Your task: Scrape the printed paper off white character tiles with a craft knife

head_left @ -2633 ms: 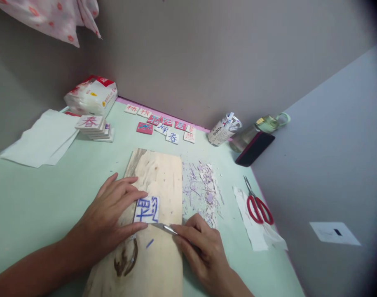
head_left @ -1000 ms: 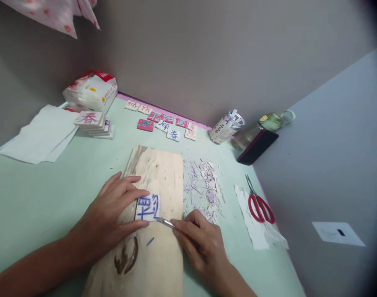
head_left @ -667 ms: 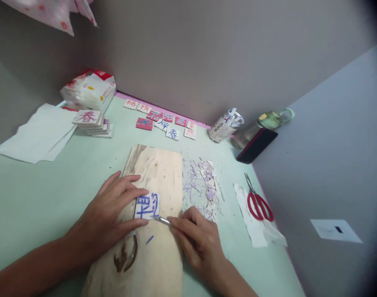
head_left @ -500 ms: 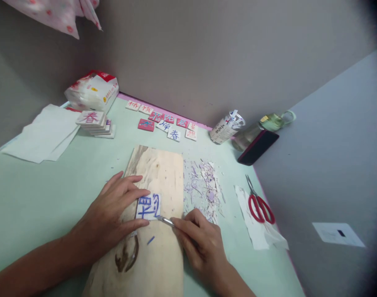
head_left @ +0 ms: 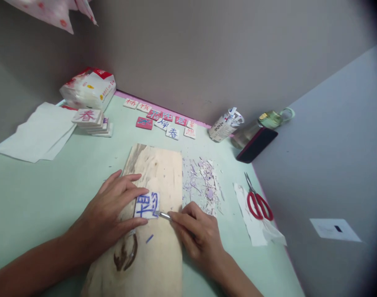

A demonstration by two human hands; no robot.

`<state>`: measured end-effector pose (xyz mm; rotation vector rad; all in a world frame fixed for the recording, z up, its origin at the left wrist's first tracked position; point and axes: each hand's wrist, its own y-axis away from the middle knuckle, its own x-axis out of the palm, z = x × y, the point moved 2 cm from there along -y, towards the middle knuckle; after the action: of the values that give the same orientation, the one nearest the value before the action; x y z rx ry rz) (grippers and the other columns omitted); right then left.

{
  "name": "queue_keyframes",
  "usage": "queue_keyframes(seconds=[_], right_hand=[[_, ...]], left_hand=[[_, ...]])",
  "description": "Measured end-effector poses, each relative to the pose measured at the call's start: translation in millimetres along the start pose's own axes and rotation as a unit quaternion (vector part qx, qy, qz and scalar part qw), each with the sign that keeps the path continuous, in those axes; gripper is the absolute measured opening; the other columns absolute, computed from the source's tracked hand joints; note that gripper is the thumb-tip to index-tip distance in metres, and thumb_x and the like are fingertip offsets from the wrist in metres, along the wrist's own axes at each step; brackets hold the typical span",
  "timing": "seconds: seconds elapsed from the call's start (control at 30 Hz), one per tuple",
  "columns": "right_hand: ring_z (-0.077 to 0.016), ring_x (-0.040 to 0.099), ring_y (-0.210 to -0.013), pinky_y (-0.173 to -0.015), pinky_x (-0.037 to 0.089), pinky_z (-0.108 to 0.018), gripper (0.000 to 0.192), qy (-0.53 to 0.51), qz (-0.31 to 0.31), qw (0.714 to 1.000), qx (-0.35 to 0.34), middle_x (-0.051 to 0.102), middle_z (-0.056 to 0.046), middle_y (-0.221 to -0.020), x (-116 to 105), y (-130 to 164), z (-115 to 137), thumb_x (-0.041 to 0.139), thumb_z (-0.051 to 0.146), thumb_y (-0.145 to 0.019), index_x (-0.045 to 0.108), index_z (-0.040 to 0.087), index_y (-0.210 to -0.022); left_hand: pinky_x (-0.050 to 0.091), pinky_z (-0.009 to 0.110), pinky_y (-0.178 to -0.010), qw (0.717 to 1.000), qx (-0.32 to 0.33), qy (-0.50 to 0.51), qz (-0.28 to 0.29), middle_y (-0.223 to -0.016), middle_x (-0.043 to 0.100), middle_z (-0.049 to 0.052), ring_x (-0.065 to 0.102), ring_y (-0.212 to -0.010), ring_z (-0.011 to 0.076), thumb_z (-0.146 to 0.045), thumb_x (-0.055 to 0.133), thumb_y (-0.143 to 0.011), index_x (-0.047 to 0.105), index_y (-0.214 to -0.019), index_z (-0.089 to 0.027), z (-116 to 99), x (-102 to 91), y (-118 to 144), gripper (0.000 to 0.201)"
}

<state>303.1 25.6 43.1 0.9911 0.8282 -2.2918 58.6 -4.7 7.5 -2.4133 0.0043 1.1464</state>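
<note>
A small white carving tile with a blue handwritten character lies on a wooden board. My left hand steadies the tile, thumb at its near edge and index finger at its far edge, the other fingers spread over the board. My right hand is closed in a pen grip around a craft knife with a silver handle. The knife's tip meets the tile's lower right corner, by the end of a blue stroke. A thin blue sliver rests on the board nearer to me.
Shavings are scattered right of the board. Red-handled scissors lie on tissue at the right. Behind are lettered tiles, a can, a bottle and a leaning phone. Stacked tiles and paper are left.
The knife tip has shifted slightly at the tile's right corner, its handle now lying a little flatter. The whole view has moved slightly; my left hand keeps its hold on the tile.
</note>
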Motion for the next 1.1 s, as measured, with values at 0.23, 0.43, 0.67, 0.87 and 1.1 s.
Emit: queue_keyframes(seconds=[0.23, 0.43, 0.67, 0.87, 1.1], right_hand=[[-0.0119, 0.055, -0.063, -0.052, 0.042, -0.024, 0.025, 0.005, 0.002, 1.0, 0.019, 0.058, -0.004, -0.081, 0.7, 3.9, 0.3, 0.053, 0.016, -0.097, 0.071, 0.019, -0.115], [-0.0124, 0.056, -0.065, -0.053, 0.042, -0.025, 0.026, 0.002, -0.009, 1.0, 0.004, 0.058, -0.004, -0.082, 0.9, 2.9, 0.2, 0.053, 0.015, -0.097, 0.071, 0.018, -0.116], [-0.0127, 0.057, -0.068, -0.056, 0.044, -0.025, 0.024, -0.087, 0.032, 0.993, 0.074, 0.056, -0.003, -0.081, -8.8, 11.3, -3.5, 0.058, 0.017, -0.096, 0.073, 0.02, -0.114], [-0.0132, 0.057, -0.068, -0.055, 0.045, -0.026, 0.027, -0.073, 0.024, 0.995, 0.062, 0.056, -0.003, -0.081, -4.9, 8.9, 0.5, 0.056, 0.017, -0.096, 0.071, 0.024, -0.118], [-0.0132, 0.058, -0.068, -0.054, 0.045, -0.026, 0.026, -0.053, 0.027, 0.997, 0.039, 0.058, -0.003, -0.082, -4.5, 6.9, 1.4, 0.055, 0.019, -0.097, 0.071, 0.023, -0.117]], left_hand=[[0.024, 0.054, -0.118, 1.0, -0.003, 0.005, -0.003, -0.117, 0.062, 0.006, 0.05, -0.131, 0.0296, -0.045, 0.069, -0.087, 0.058, -0.122, -0.025, -1.1, -0.9, -0.8, 0.041], [0.024, 0.055, -0.118, 1.0, -0.005, 0.006, -0.004, -0.118, 0.062, 0.006, 0.05, -0.13, 0.0301, -0.045, 0.067, -0.088, 0.059, -0.122, -0.025, -0.7, -0.3, -0.2, 0.04], [0.024, 0.055, -0.118, 1.0, -0.001, 0.003, -0.009, -0.115, 0.063, 0.005, 0.051, -0.13, 0.0304, -0.041, 0.071, -0.085, 0.059, -0.121, -0.025, 0.1, -0.2, -0.2, 0.041], [0.024, 0.056, -0.118, 1.0, -0.011, 0.004, -0.006, -0.115, 0.063, 0.005, 0.051, -0.13, 0.0302, -0.044, 0.07, -0.085, 0.059, -0.12, -0.027, -1.1, -0.7, -0.6, 0.041], [0.026, 0.057, -0.117, 1.0, -0.019, 0.005, -0.007, -0.115, 0.064, 0.005, 0.052, -0.129, 0.0309, -0.045, 0.07, -0.085, 0.06, -0.119, -0.027, -1.3, -0.9, -1.1, 0.04]])
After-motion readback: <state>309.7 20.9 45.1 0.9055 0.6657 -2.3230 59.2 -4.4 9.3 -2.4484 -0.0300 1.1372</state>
